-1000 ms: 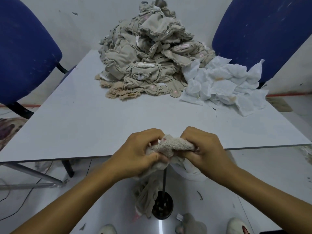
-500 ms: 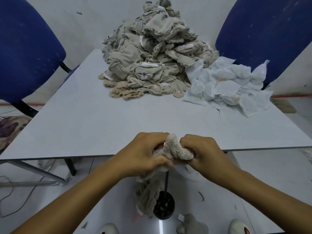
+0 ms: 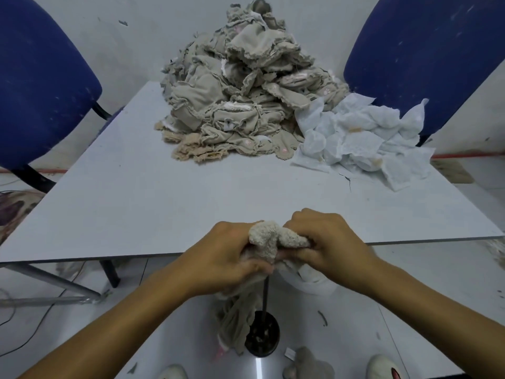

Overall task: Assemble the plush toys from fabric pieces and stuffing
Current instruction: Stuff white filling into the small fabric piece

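Both hands, left hand [image 3: 228, 262] and right hand [image 3: 325, 243], clench one fuzzy plush skin [image 3: 270, 237] (beige, inside-out tail dangling) just past the near edge of the table [image 3: 164, 203].

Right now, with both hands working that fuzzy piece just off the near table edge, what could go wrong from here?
1. The left hand and right hand grip the plush piece past the table edge; if the grip slips, it probably drops to the floor.
2. Loose fabric hangs beside the upright rod and might snag on it.
3. The tall fabric pile leans against the white sheets; a bump to the table may topple it.
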The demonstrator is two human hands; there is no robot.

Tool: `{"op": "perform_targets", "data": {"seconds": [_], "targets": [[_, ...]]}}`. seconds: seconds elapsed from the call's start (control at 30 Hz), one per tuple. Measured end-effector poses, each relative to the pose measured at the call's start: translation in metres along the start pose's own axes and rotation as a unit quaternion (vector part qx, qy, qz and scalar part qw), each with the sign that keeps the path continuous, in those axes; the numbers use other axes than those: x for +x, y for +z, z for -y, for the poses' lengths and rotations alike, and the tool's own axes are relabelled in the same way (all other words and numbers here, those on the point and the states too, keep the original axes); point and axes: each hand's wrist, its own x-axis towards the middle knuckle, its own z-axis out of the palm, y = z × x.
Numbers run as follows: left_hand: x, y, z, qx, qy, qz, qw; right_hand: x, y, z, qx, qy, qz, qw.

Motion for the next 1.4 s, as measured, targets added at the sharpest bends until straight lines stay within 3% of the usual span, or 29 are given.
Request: {"op": "perform_targets", "data": {"seconds": [0.17, 0.23, 0.3, 0.37, 0.53, 0.67, 0.83, 0.9, 0.97, 1.03, 1.1, 1.2, 1.4], "targets": [[0.006, -0.013, -0.003, -0.211, 0.006, -0.106, 0.972, 0.008, -0.014, 0.017, 0.219, 0.02, -0.209, 0.953], [0.006, -0.015, 0.0, -0.181, -0.039, -0.058, 0.981, 0.012, -0.009, 0.027, 0.221, -0.001, -0.185, 0.958], [0.003, -0.014, 0.003, -0.122, -0.075, 0.015, 0.99, 0.01, 0.002, 0.027, 0.197, 0.0, -0.108, 0.974], [0.001, -0.012, 0.002, -0.098, -0.053, 0.057, 0.992, 0.004, 0.012, 0.021, 0.169, 0.016, -0.059, 0.984], [0.003, -0.011, 0.001, -0.132, -0.025, -0.039, 0.99, -0.001, 0.014, 0.014, 0.146, 0.004, -0.09, 0.985], [0.007, -0.012, -0.003, -0.127, 0.041, -0.143, 0.981, -0.005, 0.005, 0.007, 0.124, 0.054, -0.122, 0.983], [0.006, -0.006, -0.002, -0.131, 0.003, -0.06, 0.99, -0.01, 0.018, 0.007, -0.001, 0.013, -0.025, 1.0], [0.008, -0.008, 0.0, -0.124, -0.012, -0.035, 0.992, -0.011, 0.018, 0.007, 0.011, 0.031, -0.039, 0.999], [0.008, -0.013, 0.001, -0.134, -0.002, -0.036, 0.99, -0.009, 0.012, 0.006, 0.051, 0.043, -0.101, 0.993], [0.007, -0.016, 0.003, -0.17, 0.0, -0.051, 0.984, -0.007, 0.007, 0.005, 0.055, 0.008, -0.143, 0.988], [0.007, -0.015, 0.004, -0.147, -0.007, -0.017, 0.989, -0.006, 0.01, 0.007, 0.025, -0.017, -0.092, 0.995], [0.011, -0.015, 0.002, -0.145, -0.043, 0.072, 0.986, -0.004, 0.013, 0.008, 0.034, 0.042, -0.006, 0.999], [0.012, -0.034, 0.005, -0.234, -0.037, 0.045, 0.971, 0.002, -0.003, 0.021, 0.213, 0.028, -0.169, 0.962]]}}
